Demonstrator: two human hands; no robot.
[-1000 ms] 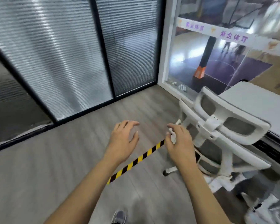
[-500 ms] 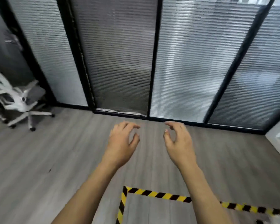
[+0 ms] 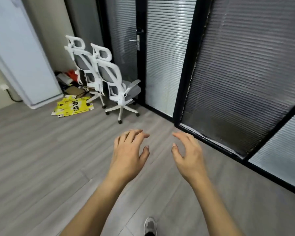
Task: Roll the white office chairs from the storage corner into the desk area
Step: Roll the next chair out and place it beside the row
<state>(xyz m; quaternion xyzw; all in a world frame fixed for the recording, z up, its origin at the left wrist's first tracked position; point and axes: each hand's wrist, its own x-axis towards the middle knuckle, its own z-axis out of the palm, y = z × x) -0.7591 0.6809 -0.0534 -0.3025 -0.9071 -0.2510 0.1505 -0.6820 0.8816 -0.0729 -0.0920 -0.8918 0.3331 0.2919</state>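
Observation:
Two white office chairs with grey mesh stand in the far corner, backs toward me. The nearer chair is beside the glass door; the farther chair is behind it to the left. My left hand and my right hand hover in front of me over the floor, well short of the chairs. Both hands hold nothing, fingers spread and slightly curled.
A glass partition with blinds and black frames runs along the right, with a door handle. Flattened yellow cardboard and clutter lie on the floor left of the chairs. A white panel leans at left. My shoe shows below.
The view has swung left, away from the chair by the desk and the striped floor tape, onto the corner with two chairs. My right hand has let go of that chair; both hands are free.

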